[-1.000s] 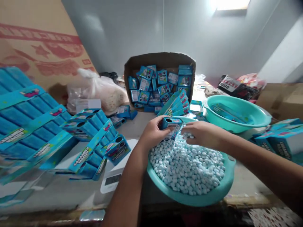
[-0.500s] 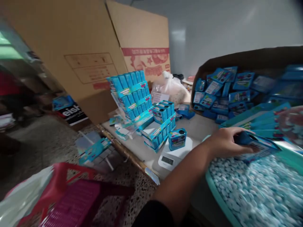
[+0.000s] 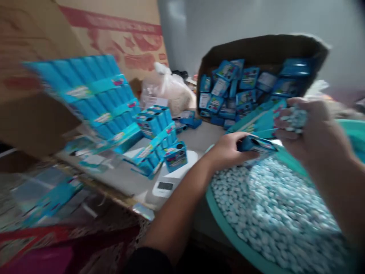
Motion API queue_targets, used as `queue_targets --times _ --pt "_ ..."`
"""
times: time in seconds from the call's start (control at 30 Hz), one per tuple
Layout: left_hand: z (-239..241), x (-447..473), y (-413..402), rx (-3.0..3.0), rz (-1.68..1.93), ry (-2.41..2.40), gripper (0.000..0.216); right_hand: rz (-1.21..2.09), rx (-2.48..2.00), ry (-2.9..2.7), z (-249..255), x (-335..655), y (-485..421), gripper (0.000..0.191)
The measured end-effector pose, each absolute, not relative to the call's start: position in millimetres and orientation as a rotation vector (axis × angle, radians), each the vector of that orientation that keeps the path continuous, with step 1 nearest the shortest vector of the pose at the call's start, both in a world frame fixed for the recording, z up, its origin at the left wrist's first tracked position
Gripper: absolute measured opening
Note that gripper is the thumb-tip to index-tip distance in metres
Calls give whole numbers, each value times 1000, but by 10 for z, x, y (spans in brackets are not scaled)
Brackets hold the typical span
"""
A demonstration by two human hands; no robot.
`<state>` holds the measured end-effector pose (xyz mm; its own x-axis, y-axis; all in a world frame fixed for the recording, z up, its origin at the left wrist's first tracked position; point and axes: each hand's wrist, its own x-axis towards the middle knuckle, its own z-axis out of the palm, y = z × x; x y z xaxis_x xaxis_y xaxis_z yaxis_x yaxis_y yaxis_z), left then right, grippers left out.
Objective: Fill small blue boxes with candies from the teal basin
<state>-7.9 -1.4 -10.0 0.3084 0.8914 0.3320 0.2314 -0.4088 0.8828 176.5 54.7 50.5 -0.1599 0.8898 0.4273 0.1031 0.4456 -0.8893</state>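
Head view: nearest you, a turquoise tub (image 3: 224,230) holds a broad bed of pale candies (image 3: 273,205). Your right hand (image 3: 316,125), blurred, is raised above the tub's far right part, cupped around a handful of candies (image 3: 295,120). Your left hand (image 3: 225,152) grasps a small blue box (image 3: 258,146) over the tub's far left part. That box's long axis runs roughly left to right, dipping slightly rightward; its free end points away from your left palm, toward your right wrist. You can't tell whether that end is open. Left of the tub, a second blue box (image 3: 176,156) stands on a white scale (image 3: 171,177), printed face toward you. Beyond are stacked blue display trays (image 3: 108,95), a knotted plastic bag (image 3: 175,93) and a carton (image 3: 256,43) of similar boxes.
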Motion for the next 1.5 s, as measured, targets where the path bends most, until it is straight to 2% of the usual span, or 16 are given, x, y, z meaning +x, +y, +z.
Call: queue_targets --times 0.07,0.13,0.4,0.63,0.9,1.13,1.5 --pt "-107 -82 22 1810 1087 1013 47 1207 -961 -1291 559 1687 479 12" --pt "-102 -71 32 1795 1058 1003 45 1303 -874 -1139 579 1598 442 15" --pt "-43 13 -47 1867 1012 1129 39 1311 -758 -1045 511 1481 380 31" --pt "-35 -5 -36 1913 1016 1183 39 1354 -762 -950 479 1393 346 23" --pt "-37 2 -49 1960 1041 1201 41 1308 -765 -1057 451 1391 357 26" --pt "-17 8 -68 1987 1048 1199 38 1334 -735 -978 456 1370 348 19" --pt "-27 -3 -56 2029 1037 1236 41 1368 -699 -1013 432 1369 369 27"
